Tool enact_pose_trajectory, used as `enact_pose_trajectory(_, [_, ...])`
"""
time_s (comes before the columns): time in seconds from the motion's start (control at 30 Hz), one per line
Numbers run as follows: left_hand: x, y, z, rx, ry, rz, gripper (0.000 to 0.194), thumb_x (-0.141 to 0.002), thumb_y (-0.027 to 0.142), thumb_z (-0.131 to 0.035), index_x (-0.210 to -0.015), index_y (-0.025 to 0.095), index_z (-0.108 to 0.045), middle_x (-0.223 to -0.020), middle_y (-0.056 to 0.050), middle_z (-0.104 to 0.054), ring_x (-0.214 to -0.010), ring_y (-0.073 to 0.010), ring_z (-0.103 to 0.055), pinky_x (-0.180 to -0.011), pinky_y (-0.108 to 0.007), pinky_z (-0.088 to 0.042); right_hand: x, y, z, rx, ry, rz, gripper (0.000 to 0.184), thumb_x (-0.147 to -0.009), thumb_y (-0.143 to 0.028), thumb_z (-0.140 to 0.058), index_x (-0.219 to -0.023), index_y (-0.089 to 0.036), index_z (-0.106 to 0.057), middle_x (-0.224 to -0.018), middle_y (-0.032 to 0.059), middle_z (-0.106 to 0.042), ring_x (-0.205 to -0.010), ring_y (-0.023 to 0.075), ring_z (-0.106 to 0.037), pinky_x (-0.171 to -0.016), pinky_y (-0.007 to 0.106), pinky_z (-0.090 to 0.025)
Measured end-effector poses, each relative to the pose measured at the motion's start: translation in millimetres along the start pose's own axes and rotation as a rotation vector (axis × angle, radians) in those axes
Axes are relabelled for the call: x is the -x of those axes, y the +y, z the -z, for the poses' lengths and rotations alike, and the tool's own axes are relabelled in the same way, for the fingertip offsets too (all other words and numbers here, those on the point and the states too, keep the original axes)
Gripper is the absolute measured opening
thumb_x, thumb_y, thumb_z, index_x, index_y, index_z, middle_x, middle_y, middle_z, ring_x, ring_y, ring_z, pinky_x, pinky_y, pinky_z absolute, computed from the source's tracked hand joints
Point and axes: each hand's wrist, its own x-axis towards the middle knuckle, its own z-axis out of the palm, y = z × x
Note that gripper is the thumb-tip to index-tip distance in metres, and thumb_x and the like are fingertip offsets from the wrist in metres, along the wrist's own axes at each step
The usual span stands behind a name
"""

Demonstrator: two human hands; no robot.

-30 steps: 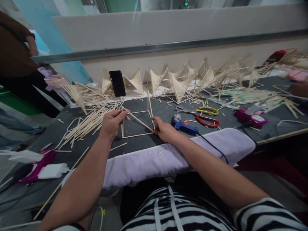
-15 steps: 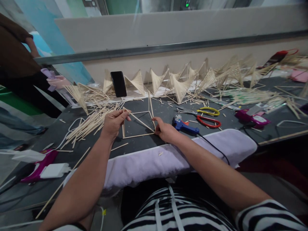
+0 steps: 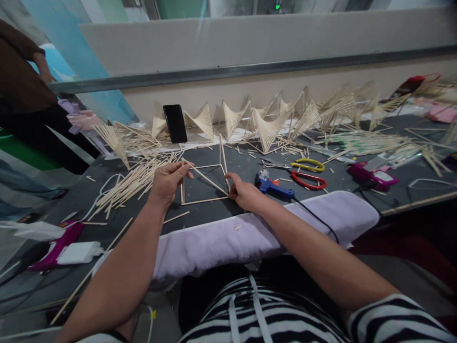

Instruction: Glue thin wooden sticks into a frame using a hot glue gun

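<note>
A square frame of thin wooden sticks [image 3: 205,201] lies on the dark table, with another stick pair rising from its far right corner. My left hand [image 3: 169,180] pinches the upper end of a slanting wooden stick [image 3: 209,179] above the frame's left side. That stick runs down to the near right corner. There my right hand [image 3: 243,191] is closed at the joint, thumb and forefinger pressed around the corner where the sticks meet. Its fingertips partly hide the joint.
A blue glue gun [image 3: 273,186] and scissors with red and yellow handles [image 3: 309,178] lie right of the frame. Loose sticks [image 3: 132,183] are heaped left. Behind stand a black phone [image 3: 175,124] and several fan-shaped stick models [image 3: 267,126]. A lilac cushion [image 3: 214,243] lines the near edge.
Both hands hold the same pose on the stick and the corner. The whole view has shifted very slightly; nothing else visibly moved.
</note>
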Motion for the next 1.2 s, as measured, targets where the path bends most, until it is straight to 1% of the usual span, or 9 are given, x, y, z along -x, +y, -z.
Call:
enact_pose_trajectory(0.1, [-0.1,0.1,-0.1,0.001,-0.003,-0.002,0.017,-0.064,0.031,-0.064,-0.067,0.015,-0.068,-0.054,0.000,-0.058,-0.036,-0.0033,-0.031,-0.035,-0.020,-0.013,-0.1,0.5,-0.4,-0.003,0.003,0.005,0.059,-0.073,-0.014,-0.054,-0.124,-0.022,-0.027,-0.078,-0.0010,-0.062,-0.068,0.0123,-0.057,-0.059,0.019,-0.034])
enact_pose_trajectory(0.27, [-0.3,-0.5,0.9,0.008,-0.009,0.006,0.016,-0.064,0.030,-0.064,-0.067,0.015,-0.068,-0.056,-0.001,-0.059,-0.038,-0.0041,-0.036,-0.036,-0.020,-0.015,0.2,1.9,-1.3,-0.014,0.007,0.017,0.058,-0.072,-0.014,-0.053,-0.124,-0.022,-0.027,-0.078,-0.0007,-0.062,-0.069,0.0127,-0.057,-0.060,0.019,-0.034])
enact_pose_trajectory(0.43, [-0.8,-1.6,1.8,0.002,-0.024,-0.002,0.019,-0.066,0.031,-0.064,-0.075,0.015,-0.069,-0.055,0.000,-0.058,-0.037,-0.0030,-0.031,-0.035,-0.020,-0.013,0.2,3.1,-2.1,-0.010,0.023,0.040,0.059,-0.072,-0.014,-0.052,-0.124,-0.022,-0.026,-0.077,-0.0012,-0.061,-0.066,0.0125,-0.056,-0.058,0.019,-0.034])
enact_pose_trajectory(0.63, [-1.5,-3.1,2.6,0.008,-0.033,-0.022,0.018,-0.067,0.031,-0.064,-0.071,0.015,-0.069,-0.054,0.000,-0.058,-0.036,-0.0023,-0.030,-0.035,-0.020,-0.012,0.2,3.0,-2.0,-0.003,0.022,0.035,0.059,-0.072,-0.014,-0.052,-0.125,-0.022,-0.027,-0.077,-0.0008,-0.062,-0.066,0.0125,-0.056,-0.058,0.019,-0.033])
enact_pose_trajectory(0.97, [-1.0,-1.8,1.6,0.005,-0.021,-0.008,0.018,-0.066,0.029,-0.063,-0.073,0.014,-0.069,-0.053,0.001,-0.058,-0.036,-0.0025,-0.032,-0.035,-0.019,-0.014,-0.4,3.9,-3.0,-0.001,0.017,0.026,0.060,-0.072,-0.014,-0.054,-0.125,-0.023,-0.026,-0.077,-0.0011,-0.062,-0.067,0.0124,-0.056,-0.059,0.019,-0.033])
enact_pose_trajectory(1.2, [-1.1,-1.6,1.1,0.007,-0.018,-0.014,0.016,-0.065,0.029,-0.063,-0.067,0.014,-0.068,-0.054,0.000,-0.058,-0.036,-0.0024,-0.030,-0.035,-0.019,-0.013,0.1,3.5,-2.9,-0.007,0.020,0.040,0.058,-0.073,-0.014,-0.052,-0.125,-0.023,-0.026,-0.077,-0.0009,-0.062,-0.067,0.0132,-0.056,-0.059,0.019,-0.033])
